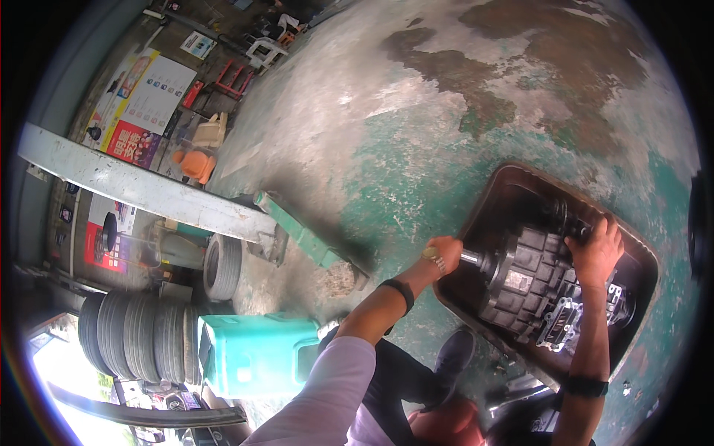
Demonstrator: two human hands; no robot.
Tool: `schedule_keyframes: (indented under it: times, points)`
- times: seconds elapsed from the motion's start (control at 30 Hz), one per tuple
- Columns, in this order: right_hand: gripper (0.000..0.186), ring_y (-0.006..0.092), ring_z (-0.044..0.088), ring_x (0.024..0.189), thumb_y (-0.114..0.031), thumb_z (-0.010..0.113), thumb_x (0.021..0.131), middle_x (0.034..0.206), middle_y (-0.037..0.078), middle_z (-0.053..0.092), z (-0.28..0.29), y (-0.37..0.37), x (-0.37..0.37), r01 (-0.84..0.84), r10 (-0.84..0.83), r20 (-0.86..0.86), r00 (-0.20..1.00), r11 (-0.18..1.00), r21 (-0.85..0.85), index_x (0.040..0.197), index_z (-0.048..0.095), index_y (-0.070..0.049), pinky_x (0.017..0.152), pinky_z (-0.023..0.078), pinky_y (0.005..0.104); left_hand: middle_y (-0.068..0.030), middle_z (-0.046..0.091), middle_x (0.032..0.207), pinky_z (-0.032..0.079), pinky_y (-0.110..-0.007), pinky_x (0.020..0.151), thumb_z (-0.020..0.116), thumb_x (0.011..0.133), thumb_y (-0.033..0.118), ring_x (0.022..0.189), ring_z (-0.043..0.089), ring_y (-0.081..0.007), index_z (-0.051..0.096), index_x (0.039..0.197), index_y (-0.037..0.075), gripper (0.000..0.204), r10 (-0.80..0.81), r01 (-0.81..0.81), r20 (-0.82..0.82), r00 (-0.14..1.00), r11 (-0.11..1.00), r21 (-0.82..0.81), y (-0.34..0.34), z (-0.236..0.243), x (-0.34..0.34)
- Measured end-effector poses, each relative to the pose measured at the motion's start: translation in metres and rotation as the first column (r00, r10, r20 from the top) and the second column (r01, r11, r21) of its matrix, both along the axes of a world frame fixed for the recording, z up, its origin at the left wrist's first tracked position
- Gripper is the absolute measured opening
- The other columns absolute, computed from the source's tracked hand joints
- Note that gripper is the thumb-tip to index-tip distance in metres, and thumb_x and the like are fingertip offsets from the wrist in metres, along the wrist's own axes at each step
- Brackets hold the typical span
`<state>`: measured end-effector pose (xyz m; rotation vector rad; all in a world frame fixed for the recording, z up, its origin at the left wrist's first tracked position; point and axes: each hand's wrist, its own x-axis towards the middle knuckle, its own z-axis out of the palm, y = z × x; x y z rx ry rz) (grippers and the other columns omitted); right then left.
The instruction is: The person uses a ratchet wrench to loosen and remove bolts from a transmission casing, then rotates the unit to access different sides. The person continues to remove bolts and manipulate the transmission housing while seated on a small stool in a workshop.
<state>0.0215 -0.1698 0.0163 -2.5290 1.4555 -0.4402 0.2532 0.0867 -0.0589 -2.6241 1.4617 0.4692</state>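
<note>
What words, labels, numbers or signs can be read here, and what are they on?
I won't copy printed words, but here is where print shows or might:
Red poster: large white characters, clear enough to read.
White chart beside it: too small to read.
Lower red-and-white poster: too blurred.
Small white sign farther up: too small.
Gearbox casing: a pale patch, nothing legible; possibly a label.
Wristwatch: face too small.

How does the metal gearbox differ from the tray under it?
The gearbox is grey; the tray is dark brown. The gearbox is smaller, lying inside the larger tray. The gearbox has a ribbed, blocky casing with a shaft projecting, while the tray's walls look plain.
</note>
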Motion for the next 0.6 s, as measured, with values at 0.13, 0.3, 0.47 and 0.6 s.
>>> schedule_keyframes:
  times: [0.13,0.3,0.47,0.6]
  points:
    - [0.077,0.0338,0.044,0.123,-0.032,0.086,0.061,0.133,0.015,0.048,0.003,0.001,0.001,-0.002,0.002,-0.008,1.000,1.000,0.029,0.123,0.050,-0.004,0.104,0.033,0.0491,-0.0197,0.068,0.080,0.054,-0.045,0.071,0.060,0.072,0.006,0.079,0.067,-0.0385,0.071,0.076,0.005,0.011,0.018,-0.010,-0.077,0.997,0.994,0.109,-0.005,0.004,0.006]
    - [0.077,0.0340,0.045,0.122,-0.033,0.086,0.060,0.132,0.015,0.049,0.000,0.001,0.001,-0.005,0.005,0.002,1.000,1.000,-0.002,0.122,0.049,-0.004,0.104,0.033,0.0492,-0.0202,0.069,0.084,0.055,-0.043,0.070,0.062,0.069,0.006,0.082,0.069,-0.0358,0.073,0.077,0.005,0.013,0.039,0.017,-0.177,0.983,0.953,0.303,-0.017,0.003,0.016]
    - [0.079,0.0342,0.045,0.121,-0.033,0.087,0.059,0.132,0.015,0.049,-0.006,-0.001,0.000,-0.004,0.005,0.012,1.000,1.000,-0.021,0.122,0.049,-0.004,0.103,0.034,0.0494,-0.0187,0.070,0.087,0.055,-0.040,0.067,0.064,0.068,0.008,0.082,0.070,-0.0320,0.072,0.079,0.003,0.015,0.061,0.066,-0.260,0.964,0.890,0.452,-0.030,0.003,0.023]
    - [0.078,0.0343,0.046,0.121,-0.032,0.087,0.059,0.132,0.013,0.049,-0.011,-0.003,-0.001,-0.011,0.012,0.029,1.000,0.998,-0.059,0.121,0.049,-0.005,0.102,0.035,0.0496,-0.0179,0.070,0.086,0.053,-0.040,0.065,0.064,0.067,0.009,0.081,0.069,-0.0296,0.072,0.083,0.002,0.019,0.131,0.036,-0.287,0.949,0.859,0.510,-0.034,0.004,0.027]
